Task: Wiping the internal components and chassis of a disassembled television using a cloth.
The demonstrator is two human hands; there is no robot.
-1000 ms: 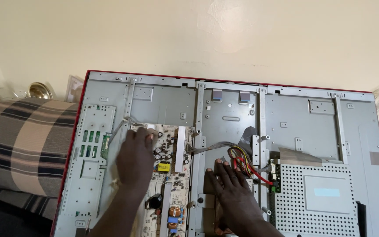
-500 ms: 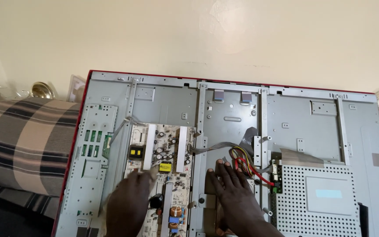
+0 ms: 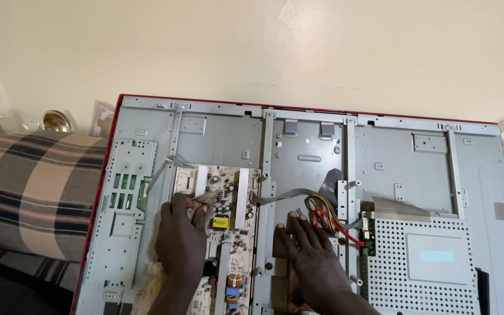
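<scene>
My left hand pinches a small brush on the power board, left of centre in the opened television back. My right hand lies flat, fingers spread. The board remains mounted, cables plugged in.

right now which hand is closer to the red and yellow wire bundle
Right. The right hand lies flat beside the wire bundle, fingertips almost touching it; the left hand is over the power board, well away.
</scene>
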